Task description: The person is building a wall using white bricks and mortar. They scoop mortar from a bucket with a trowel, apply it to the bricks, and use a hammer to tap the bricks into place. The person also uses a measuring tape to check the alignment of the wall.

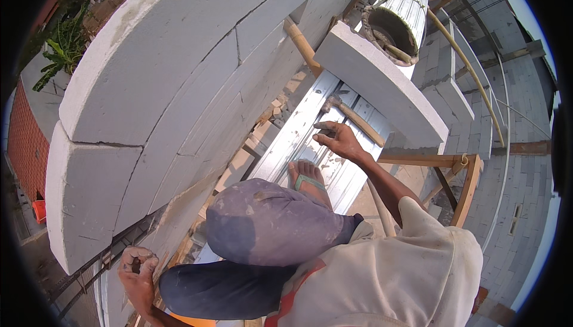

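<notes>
My right hand (339, 140) hovers over the ribbed metal plank (298, 125), its dusty fingers loosely bent and apart from the thumb, with nothing visible between them. Close beside it lies a hammer (359, 122) with a wooden handle, its head toward the wall. Low at the left, my left hand (138, 276) is curled into a loose fist near the lower end of the pale block wall (161, 82); I see nothing in it. A light block panel (382, 82) stands on edge across the plank, beyond the hammer.
A mortar-crusted bucket (391, 31) with a tool handle inside sits beyond the panel. My sandaled foot (311, 185) rests on the plank. Wooden scaffold framing (468, 189) stands at the right, and a bamboo pole (303, 45) meets the wall. Rubble lies below the plank.
</notes>
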The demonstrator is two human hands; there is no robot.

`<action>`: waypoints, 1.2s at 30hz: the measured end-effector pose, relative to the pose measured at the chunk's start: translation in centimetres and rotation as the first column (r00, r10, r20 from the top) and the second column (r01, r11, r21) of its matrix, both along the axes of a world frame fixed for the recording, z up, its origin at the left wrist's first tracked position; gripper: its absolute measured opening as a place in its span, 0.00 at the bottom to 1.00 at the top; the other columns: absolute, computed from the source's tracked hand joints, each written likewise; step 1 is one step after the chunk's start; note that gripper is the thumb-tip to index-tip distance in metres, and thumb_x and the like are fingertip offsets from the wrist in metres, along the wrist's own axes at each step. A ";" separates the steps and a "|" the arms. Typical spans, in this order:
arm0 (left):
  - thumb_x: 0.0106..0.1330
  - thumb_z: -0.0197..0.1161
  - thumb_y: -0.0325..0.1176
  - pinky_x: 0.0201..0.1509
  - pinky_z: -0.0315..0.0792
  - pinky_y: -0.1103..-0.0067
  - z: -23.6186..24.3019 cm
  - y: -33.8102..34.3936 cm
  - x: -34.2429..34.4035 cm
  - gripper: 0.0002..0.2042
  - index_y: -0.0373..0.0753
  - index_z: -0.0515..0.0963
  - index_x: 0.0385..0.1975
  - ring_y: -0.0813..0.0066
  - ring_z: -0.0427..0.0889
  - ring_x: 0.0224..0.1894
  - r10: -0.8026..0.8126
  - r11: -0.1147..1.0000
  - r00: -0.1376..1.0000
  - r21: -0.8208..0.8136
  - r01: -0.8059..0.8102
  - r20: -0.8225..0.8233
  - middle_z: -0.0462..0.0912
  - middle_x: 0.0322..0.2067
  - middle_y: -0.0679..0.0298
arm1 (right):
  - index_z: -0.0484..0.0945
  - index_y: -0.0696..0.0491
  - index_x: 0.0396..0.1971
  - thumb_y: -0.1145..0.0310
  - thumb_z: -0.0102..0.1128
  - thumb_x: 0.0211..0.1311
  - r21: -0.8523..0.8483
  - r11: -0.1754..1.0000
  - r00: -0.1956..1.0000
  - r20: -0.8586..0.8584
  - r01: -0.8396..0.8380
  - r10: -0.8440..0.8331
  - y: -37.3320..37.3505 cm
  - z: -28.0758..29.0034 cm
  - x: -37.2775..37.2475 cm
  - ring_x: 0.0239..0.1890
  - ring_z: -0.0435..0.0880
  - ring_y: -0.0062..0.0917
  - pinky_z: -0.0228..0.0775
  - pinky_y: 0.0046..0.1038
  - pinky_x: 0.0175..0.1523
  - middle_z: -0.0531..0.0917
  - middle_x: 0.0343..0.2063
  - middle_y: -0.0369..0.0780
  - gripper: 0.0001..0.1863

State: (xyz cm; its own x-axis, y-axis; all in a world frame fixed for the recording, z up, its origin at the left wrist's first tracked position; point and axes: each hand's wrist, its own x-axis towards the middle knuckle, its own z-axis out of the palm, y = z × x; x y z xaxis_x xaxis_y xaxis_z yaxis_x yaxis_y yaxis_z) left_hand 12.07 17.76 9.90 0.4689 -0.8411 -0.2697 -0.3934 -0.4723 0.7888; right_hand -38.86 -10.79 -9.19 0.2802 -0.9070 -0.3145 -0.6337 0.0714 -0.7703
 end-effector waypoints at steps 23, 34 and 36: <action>0.58 0.77 0.30 0.70 0.71 0.62 10.0 -3.0 3.0 0.31 0.42 0.78 0.65 0.57 0.77 0.66 0.271 0.958 0.244 -0.285 0.024 0.931 0.81 0.61 0.52 | 0.76 0.57 0.44 0.62 0.61 0.74 -0.073 0.997 0.922 0.387 -0.005 0.033 -1.4 7.2 3.3 0.16 0.70 0.17 0.63 0.23 0.19 0.73 0.21 0.31 0.13; 0.62 0.75 0.41 0.72 0.67 0.60 8.0 -5.1 8.0 0.32 0.37 0.78 0.66 0.46 0.75 0.66 0.210 0.954 0.367 -0.271 0.124 0.906 0.79 0.63 0.47 | 0.71 0.46 0.73 0.70 0.70 0.67 -0.787 0.384 0.695 -0.077 -0.483 0.715 -6.1 29.9 30.3 0.42 0.90 0.31 0.82 0.37 0.48 0.90 0.44 0.47 0.34; 0.62 0.74 0.42 0.72 0.67 0.60 7.7 -5.5 8.1 0.32 0.36 0.78 0.66 0.46 0.75 0.66 0.230 0.945 0.378 -0.298 0.132 0.897 0.79 0.63 0.46 | 0.71 0.43 0.73 0.69 0.71 0.67 -0.822 0.237 0.639 -0.186 -0.517 0.747 -6.6 31.5 32.4 0.40 0.90 0.32 0.82 0.38 0.45 0.90 0.44 0.48 0.34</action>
State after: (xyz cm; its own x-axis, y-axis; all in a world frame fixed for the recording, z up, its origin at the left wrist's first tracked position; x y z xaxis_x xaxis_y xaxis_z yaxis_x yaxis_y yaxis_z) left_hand 20.18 12.26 17.56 0.3135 -0.7495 0.5831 -0.9339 -0.3545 0.0463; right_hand -6.46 -17.39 22.27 0.8271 -0.2015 0.5246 -0.0025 -0.9348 -0.3551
